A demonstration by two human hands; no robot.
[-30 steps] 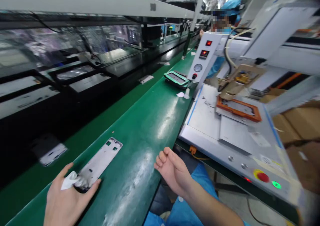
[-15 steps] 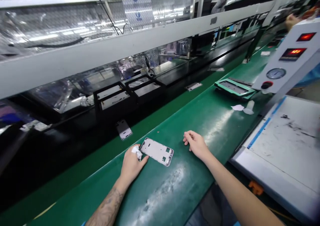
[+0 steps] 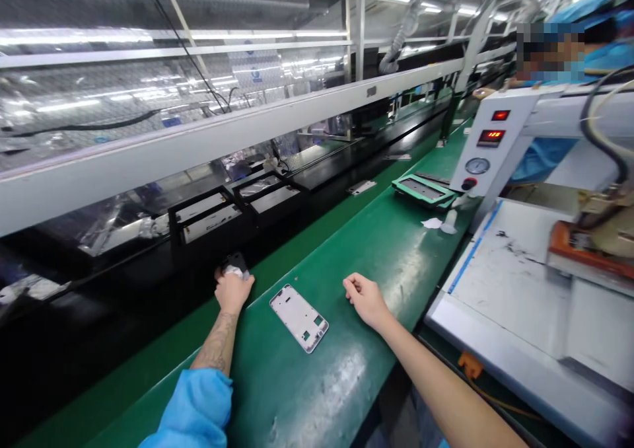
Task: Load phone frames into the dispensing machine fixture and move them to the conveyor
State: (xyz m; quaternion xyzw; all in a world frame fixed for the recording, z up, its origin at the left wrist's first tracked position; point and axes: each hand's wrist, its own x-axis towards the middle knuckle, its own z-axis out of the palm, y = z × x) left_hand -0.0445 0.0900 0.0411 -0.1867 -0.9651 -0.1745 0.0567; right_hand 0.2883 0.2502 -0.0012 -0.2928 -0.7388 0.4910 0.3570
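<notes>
Bench (image 3: 376, 256): slants from lower left to upper right, green and glossy.
Machine (image 3: 522, 240): stands at the right, white, with lit red digits (image 3: 492, 136); comes more fully into view than half a second ago.
Fixture (image 3: 424, 190): rests on the bench beside the machine, green-rimmed, unmoved.
Frame (image 3: 298, 318), change: lies flat on the bench near its far edge, now apart from the left hand (image 3: 234, 291); just beside it half a second ago.
Frame, direction: points its end with two square cutouts (image 3: 317, 320) to the lower right, toward the near side; differs from the upper-right heading of a second ago.
Frame, long axis: runs from upper left to lower right, steeper in view than half a second ago.
Frame, look: thin, pale grey, round-cornered, bright-rimmed, with a small dark slot (image 3: 288, 299) toward the upper end.
Left hand: reaches past the bench's far edge; holds a tissue (image 3: 234, 272), with thumb and fingers parted about a dark plate (image 3: 234, 261); cannot tell whether gripping the plate.
Right hand (image 3: 365, 297): hovers right of the frame, apart from it; curls into a loose fist, nothing visible in hold, much as before.
Dark plate: lies mostly covered now; uncovered half a second ago.
Tissue: white, crumpled.
</notes>
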